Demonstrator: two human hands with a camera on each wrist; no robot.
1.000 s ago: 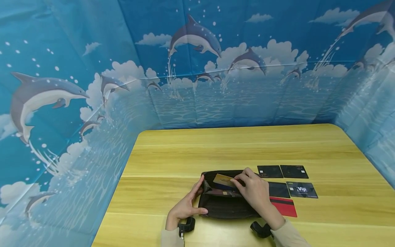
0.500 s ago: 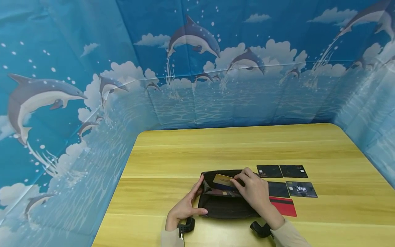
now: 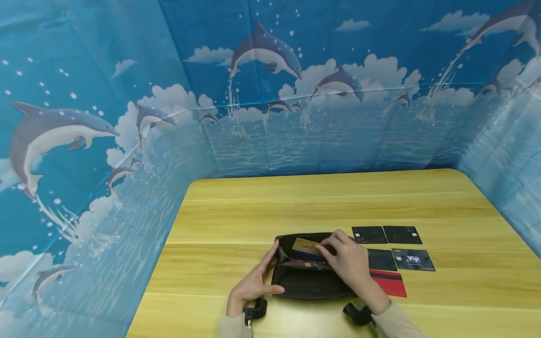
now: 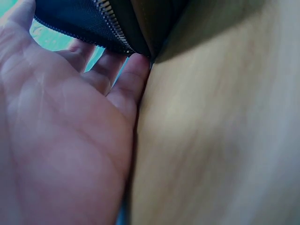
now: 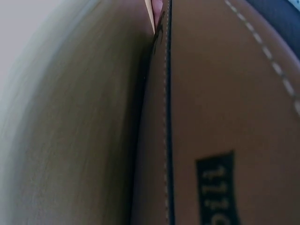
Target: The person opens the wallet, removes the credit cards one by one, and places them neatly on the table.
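Observation:
A dark zip wallet lies spread open on the table. My left hand holds its left end, thumb on the near half and fingers at the far half. The left wrist view has those fingers bent against the zipper edge. Between thumb and fingers my right hand pinches a gold card, which stands slanted inside the wallet. A dark blue edge shows just below that card. Brown stitched leather of the wallet fills much of the right wrist view and hides most of that hand.
Right of the wallet lie black cards, a dark card, a grey Vip card and a red card. The wooden table meets a dolphin-print curtain behind and at the sides.

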